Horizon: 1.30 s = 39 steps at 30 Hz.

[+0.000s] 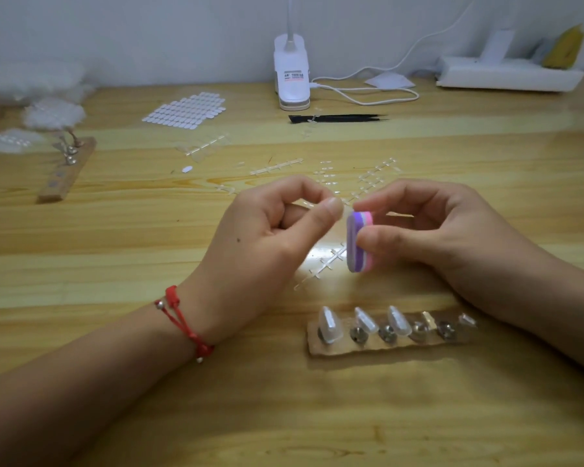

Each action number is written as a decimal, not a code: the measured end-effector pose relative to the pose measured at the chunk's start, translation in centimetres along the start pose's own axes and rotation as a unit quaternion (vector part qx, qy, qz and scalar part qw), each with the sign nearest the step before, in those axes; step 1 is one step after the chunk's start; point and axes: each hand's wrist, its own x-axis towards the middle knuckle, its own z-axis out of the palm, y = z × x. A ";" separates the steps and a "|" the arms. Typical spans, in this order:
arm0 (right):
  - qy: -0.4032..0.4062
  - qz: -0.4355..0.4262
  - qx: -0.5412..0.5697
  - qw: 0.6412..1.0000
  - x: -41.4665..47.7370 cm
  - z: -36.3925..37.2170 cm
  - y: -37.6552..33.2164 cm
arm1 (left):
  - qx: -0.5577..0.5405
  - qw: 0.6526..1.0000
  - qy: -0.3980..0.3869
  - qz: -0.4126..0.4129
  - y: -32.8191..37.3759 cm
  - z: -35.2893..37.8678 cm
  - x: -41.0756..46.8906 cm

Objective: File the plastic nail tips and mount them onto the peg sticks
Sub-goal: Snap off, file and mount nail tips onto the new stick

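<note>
nail tip [342, 206] in work: only a pale blur at the tips of my left hand's [270, 241] thumb and forefinger, which are pinched together on it above the middle of the tabletop [115, 382]; its long axis and heading cannot be told. just beside it, the file block [358, 242], purple and pink in layers, stands with its long axis near upright, purple face turned toward the pinch. my right hand [429, 230] grips the block, thumb on the near side, forefinger curled over the top, the other fingers bent behind.

under both hands lie clear plastic sprues [324, 264], and more are scattered farther back [277, 166]. nearer to me, a peg strip [388, 347] lies crosswise; its three left pegs carry mounted tips [329, 323], each leaning with its narrow end away from me, and the two right pegs [418, 328] are bare. nothing stands between the hands and this strip.

a red cord bracelet [182, 318] circles my left wrist. far left lies a second peg board [64, 170]. along the back are a sheet of adhesive tabs [186, 111], black tweezers [338, 118], a white clip lamp [292, 79] with its cable [368, 94], and a white box [506, 75].
</note>
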 end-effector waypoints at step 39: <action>0.003 0.009 0.023 1.000 0.2 -0.5 0.3 | 0.023 0.999 -0.027 0.038 -0.1 0.0 -0.2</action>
